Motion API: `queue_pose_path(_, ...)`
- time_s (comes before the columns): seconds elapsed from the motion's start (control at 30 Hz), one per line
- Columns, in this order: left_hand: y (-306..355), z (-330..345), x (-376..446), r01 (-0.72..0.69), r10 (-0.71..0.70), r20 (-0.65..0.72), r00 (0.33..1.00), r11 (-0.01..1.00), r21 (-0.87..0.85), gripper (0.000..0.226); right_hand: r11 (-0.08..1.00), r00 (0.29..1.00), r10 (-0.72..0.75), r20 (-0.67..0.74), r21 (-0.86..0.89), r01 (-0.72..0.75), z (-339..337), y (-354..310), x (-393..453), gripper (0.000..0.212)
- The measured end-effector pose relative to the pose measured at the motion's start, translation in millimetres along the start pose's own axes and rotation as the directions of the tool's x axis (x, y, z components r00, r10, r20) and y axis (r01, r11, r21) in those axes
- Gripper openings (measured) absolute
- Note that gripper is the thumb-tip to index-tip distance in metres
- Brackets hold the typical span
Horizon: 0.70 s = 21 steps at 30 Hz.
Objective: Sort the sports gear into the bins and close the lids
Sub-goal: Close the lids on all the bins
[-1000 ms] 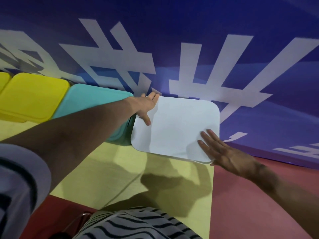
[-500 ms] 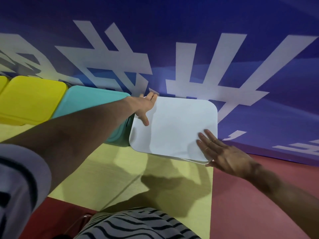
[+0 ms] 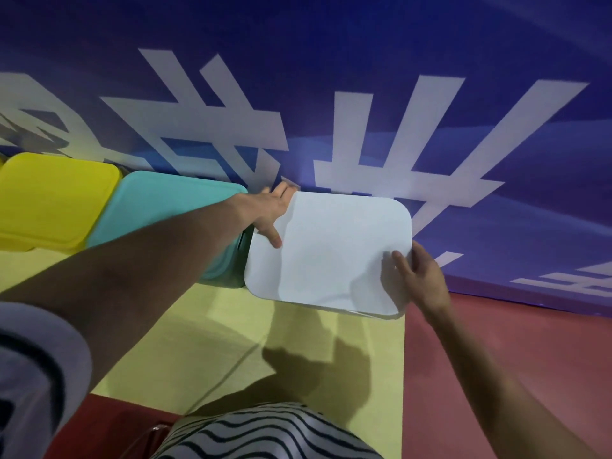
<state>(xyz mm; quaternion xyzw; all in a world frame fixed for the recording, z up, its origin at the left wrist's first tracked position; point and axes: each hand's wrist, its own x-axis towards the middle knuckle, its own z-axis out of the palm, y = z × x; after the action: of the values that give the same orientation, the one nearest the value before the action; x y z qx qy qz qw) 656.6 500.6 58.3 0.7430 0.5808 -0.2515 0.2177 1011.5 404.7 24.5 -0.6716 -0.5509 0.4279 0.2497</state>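
The white lid sits on top of the last bin at the right end of the row, hard against the blue banner, with the teal bin and the yellow bin already lidded to its left. The person's left hand grasps the lid's far left corner, thumb laid on top and fingers wrapped over the far edge. The right hand grips the near right edge, thumb on top, fingers curled underneath. The lid looks slightly askew on its bin, with a sliver of rim showing along the near edge. To finish well, I'd say square the lid over the rim first, then press flat on opposite corners rather than pulling at the edges, so it seats evenly all round.
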Motion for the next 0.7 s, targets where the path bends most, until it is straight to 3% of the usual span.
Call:
queue_pose_path(0.2, 1.4, -0.7, -2.0, -0.015, 0.015, 0.001, 1.000, 1.000, 0.003, 0.146, 0.997, 0.998, -0.010, -0.065, -0.077, 0.005, 2.5, -3.2, -6.9, 0.015)
queue_pose_path(0.4, 5.7, -3.4, -2.1, 0.000, -0.001, 0.030, 1.000, 1.000, 0.025, 0.147, 0.993, 0.998, 0.021, -0.052, -0.116, -0.027, 5.1, -4.0, -3.8, 0.024)
queue_pose_path(0.47, 7.7, -5.1, -2.5, 0.004, -0.006, 0.037, 0.999, 0.999, 0.036, 0.147, 0.988, 0.999, 0.006, -0.048, -0.151, -0.013, 7.3, -2.1, -1.4, 0.008)
queue_pose_path(0.53, 9.3, -5.6, -2.5, 0.011, -0.013, 0.044, 0.999, 0.999, 0.038, 0.146, 0.963, 0.997, -0.063, -0.044, -0.265, 0.050, 12.5, 6.2, 0.4, 0.036)
queue_pose_path(0.6, 9.9, -5.1, -2.6, 0.015, -0.016, 0.047, 0.999, 0.999, 0.037, 0.147, 0.845, 0.972, -0.226, -0.060, -0.508, 0.165, 17.3, 14.9, -1.6, 0.053)
queue_pose_path(0.7, 10.9, -4.9, -4.9, 0.016, -0.017, 0.039, 0.999, 0.999, 0.039, 0.145, 0.593, 0.923, -0.362, 0.133, -0.731, 0.338, 20.8, 15.7, -4.6, 0.062)
